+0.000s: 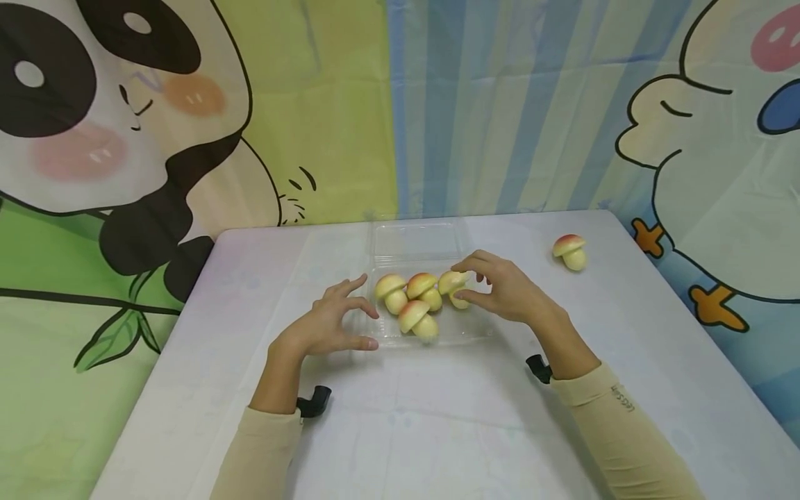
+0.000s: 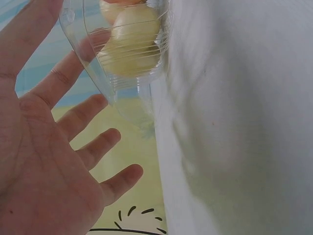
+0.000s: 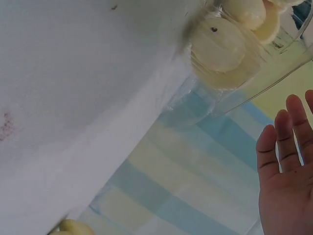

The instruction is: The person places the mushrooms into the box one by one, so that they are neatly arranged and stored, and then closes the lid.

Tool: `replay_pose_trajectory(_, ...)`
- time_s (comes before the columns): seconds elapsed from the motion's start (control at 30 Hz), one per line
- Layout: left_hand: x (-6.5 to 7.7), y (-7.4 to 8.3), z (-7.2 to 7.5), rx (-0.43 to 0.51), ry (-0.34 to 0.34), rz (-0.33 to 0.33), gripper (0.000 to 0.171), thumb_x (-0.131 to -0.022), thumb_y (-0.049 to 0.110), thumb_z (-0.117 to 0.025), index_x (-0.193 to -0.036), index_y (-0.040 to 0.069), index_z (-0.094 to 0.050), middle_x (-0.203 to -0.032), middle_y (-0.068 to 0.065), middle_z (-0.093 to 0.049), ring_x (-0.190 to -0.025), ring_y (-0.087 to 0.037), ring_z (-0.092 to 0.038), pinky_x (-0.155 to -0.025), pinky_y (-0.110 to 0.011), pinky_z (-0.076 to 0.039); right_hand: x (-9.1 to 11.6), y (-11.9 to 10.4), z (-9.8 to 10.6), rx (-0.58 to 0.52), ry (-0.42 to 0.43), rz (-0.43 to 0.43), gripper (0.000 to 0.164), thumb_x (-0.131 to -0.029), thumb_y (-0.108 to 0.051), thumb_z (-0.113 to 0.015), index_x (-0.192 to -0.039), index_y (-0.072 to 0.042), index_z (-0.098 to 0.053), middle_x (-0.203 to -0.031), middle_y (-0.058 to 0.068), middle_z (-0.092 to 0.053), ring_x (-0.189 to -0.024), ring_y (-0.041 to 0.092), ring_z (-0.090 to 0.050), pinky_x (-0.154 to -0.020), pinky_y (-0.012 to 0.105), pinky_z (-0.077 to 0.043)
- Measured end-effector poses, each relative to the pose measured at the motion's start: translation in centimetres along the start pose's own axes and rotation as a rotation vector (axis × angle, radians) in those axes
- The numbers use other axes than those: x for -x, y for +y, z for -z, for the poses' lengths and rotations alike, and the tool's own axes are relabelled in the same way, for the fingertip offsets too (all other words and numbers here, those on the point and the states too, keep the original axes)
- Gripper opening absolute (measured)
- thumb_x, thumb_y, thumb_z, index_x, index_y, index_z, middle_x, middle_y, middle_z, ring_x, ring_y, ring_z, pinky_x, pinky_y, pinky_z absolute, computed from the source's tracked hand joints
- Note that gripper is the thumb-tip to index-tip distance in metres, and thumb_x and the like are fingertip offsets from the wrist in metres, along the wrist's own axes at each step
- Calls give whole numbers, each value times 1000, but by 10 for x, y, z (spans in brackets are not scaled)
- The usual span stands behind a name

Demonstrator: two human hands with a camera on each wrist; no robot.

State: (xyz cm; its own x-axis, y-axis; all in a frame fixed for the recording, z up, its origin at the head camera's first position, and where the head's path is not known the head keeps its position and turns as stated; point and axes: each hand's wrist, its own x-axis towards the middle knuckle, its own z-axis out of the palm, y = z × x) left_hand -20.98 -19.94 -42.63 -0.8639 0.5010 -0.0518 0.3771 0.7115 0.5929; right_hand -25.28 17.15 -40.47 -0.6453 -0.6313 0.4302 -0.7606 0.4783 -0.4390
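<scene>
In the head view a clear plastic clamshell box [image 1: 387,340] lies unfolded on the white table, lid to the back. Several mushroom-shaped pieces with yellow-red caps, among them a front one [image 1: 414,317] and a left one [image 1: 391,292], sit in its base. My left hand [image 1: 328,323] is at the box's left side, fingers spread and holding nothing; its palm and fingers [image 2: 80,115] show beside the clear wall. My right hand [image 1: 503,285] reaches over the right side, thumb and fingertips parted around the rightmost mushroom piece [image 1: 450,282]. Its outer fingers [image 3: 288,139] look straight.
Another mushroom piece [image 1: 570,253] stands alone at the back right of the table [image 1: 400,430]. Behind the table hangs a cartoon-printed cloth [image 1: 487,104]. The box's lid [image 1: 419,242] lies flat toward the table's back edge.
</scene>
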Motion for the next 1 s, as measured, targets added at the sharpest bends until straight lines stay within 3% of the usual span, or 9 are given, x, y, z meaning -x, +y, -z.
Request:
replay_pose_trajectory(0.13, 0, -1, 0, 5, -2, -1, 51, -77, 59, -85, -115, 29, -72, -172, 5, -15, -158, -36, -10, -112, -79, -16, 3, 7, 2, 40, 47, 26, 40, -86, -13, -84, -122, -8, -69, -115, 5, -67, -92, 16, -60, -75, 36, -53)
replay_pose_trajectory(0.33, 1, -1, -1, 7, 3, 6, 50, -76, 59, -86, -114, 30, -72, -172, 5, -16, -158, -35, -11, -112, -79, -16, 6, 13, 10, 90, 51, 27, 38, -87, -13, -84, -122, -8, -69, -113, 1, -66, -92, 16, -59, -76, 39, -54)
replay_pose_trajectory(0.53, 1, 0, 1, 4, -2, 11, 50, -76, 61, -85, -114, 30, -72, -172, 2, -17, -158, -34, -11, -112, -79, -16, 12, 28, 19, 112, 87, 31, 38, -83, -10, -86, -117, -8, -70, -111, 4, -66, -91, 19, -61, -77, 40, -54)
replay_pose_trajectory(0.8, 2, -2, 4, 27, 9, 5, 49, -76, 58, -86, -114, 30, -73, -172, 3, -16, -157, -34, -12, -111, -80, -16, 20, 54, 26, 122, 135, 4, 37, -82, -5, -86, -115, -7, -71, -111, 7, -66, -94, 21, -61, -80, 30, -49)
replay_pose_trajectory(1.0, 0, -3, 0, 39, -2, -2, 51, -76, 61, -85, -115, 30, -72, -173, 4, -15, -157, -35, -12, -110, -82, -15, 29, 69, 30, 115, 170, -2, 37, -80, 0, -86, -114, -5, -71, -108, 10, -66, -87, 16, -53, -73, 31, -44)
